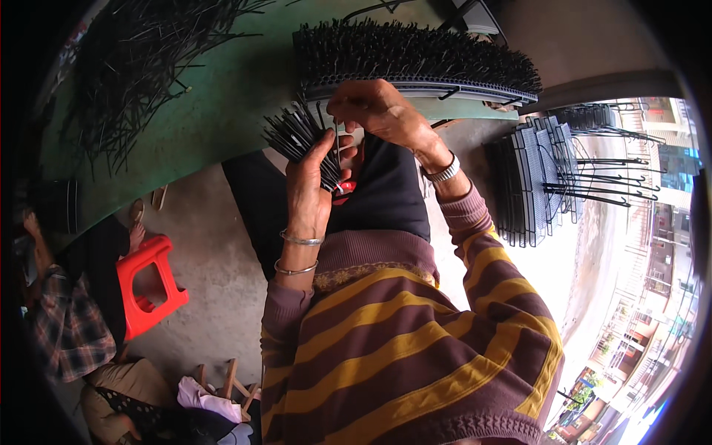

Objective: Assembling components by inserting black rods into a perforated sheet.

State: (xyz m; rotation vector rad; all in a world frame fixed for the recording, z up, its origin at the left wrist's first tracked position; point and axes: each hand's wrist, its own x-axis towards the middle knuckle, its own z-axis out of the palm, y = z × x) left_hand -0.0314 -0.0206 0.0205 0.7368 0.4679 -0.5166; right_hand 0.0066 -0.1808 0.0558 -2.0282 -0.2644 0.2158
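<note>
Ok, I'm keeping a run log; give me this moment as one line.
left hand: holds bundle of black rods | right hand: beside bundle, grip unclear | loose rod pile: on green table

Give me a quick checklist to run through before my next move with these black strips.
1. Bundle of black strips gripped in the left hand: ok.
2. Right hand close to the bundle: ok.
3. Single strip pinched in that hand: cannot tell, detail too small.
4. Perforated holder of upright black pieces just beyond the right hand: ok.
5. Loose strips tidy on the green table: not ok, heaped and pointing every way.
</note>
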